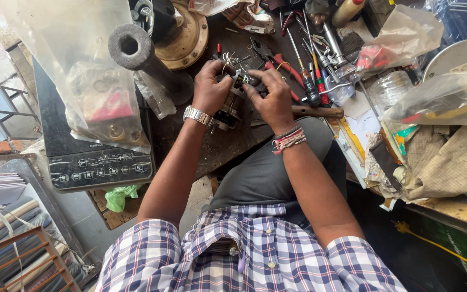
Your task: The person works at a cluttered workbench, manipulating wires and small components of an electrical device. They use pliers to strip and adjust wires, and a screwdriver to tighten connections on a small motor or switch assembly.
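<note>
Two hands meet at upper centre of the frame. My left hand (210, 86) grips a small motor (228, 108) on the dark counter (212, 151); my right hand (273, 100) pinches its wire-laden top. Screwdrivers (309, 75) lie just right; a grey cylinder (136, 54) stands upper left.

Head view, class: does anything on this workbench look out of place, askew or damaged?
Yes. The screwdrivers and pliers lie in a loose crisscrossed heap behind the small motor part that the left hand and right hand hold. Bare wire ends stick up from that part. A thin plastic bag sags over the black induction cooktop.
</note>
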